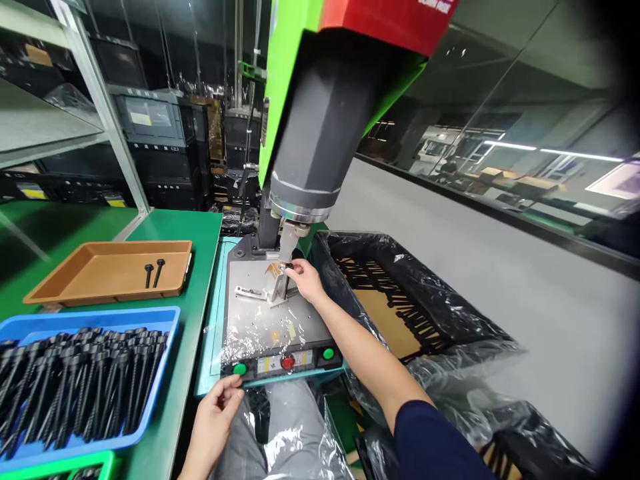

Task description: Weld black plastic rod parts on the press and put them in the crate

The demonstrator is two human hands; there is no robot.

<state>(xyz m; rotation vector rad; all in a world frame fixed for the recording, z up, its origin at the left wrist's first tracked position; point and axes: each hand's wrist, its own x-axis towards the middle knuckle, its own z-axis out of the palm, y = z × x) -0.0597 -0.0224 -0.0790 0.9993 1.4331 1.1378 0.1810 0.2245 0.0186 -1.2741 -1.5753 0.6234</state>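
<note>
My right hand (pixel 306 279) pinches the end of a small black part (pixel 289 266) at the metal fixture (pixel 277 287), just under the press's metal horn (pixel 289 241). Most of that part is hidden by the fixture and my fingers. My left hand (pixel 215 417) is by the front left corner of the press base (pixel 280 330), its fingertips close to a green button (pixel 240 369). No object shows between its thumb and forefinger, which are slightly apart. A second green button (pixel 328 353) and a red button (pixel 287 362) sit along the same front panel.
At left, a blue tray (pixel 173 353) holds many black ribbed rods with round heads. Behind it, a brown tray (pixel 110 267) holds two. A black-lined bin (pixel 350 293) with rows of black parts stands right of the press. The green-and-red press head (pixel 320 120) hangs above.
</note>
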